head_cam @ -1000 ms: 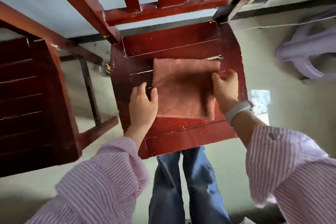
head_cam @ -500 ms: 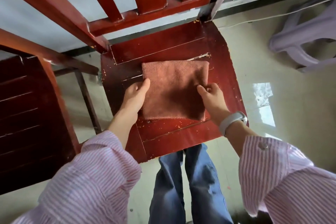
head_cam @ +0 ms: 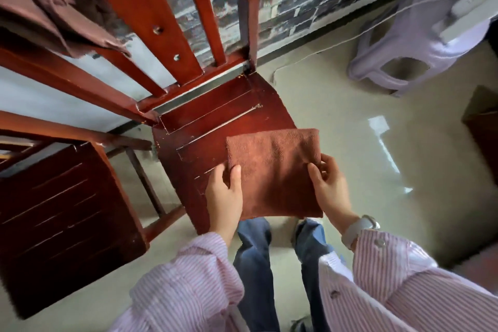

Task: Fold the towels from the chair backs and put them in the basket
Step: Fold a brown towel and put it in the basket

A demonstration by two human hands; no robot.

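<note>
A folded reddish-brown towel (head_cam: 275, 170) is held flat between both hands, lifted off the red wooden chair seat (head_cam: 215, 121) and overhanging its front right edge. My left hand (head_cam: 225, 197) grips the towel's left edge with the thumb on top. My right hand (head_cam: 330, 188) pinches its right edge. Another brown towel (head_cam: 45, 5) hangs over a chair back at the upper left. No basket is in view.
A second dark red chair seat (head_cam: 62, 213) stands at the left. A pale purple plastic stool (head_cam: 420, 35) sits on the tiled floor at the upper right. A dark object (head_cam: 485, 127) is at the right edge. A brick-pattern wall runs behind.
The towel lay flat on the chair seat under both hands; now both hands grip its edges and have lifted it toward the right front, off the seat. The view has shifted right.
</note>
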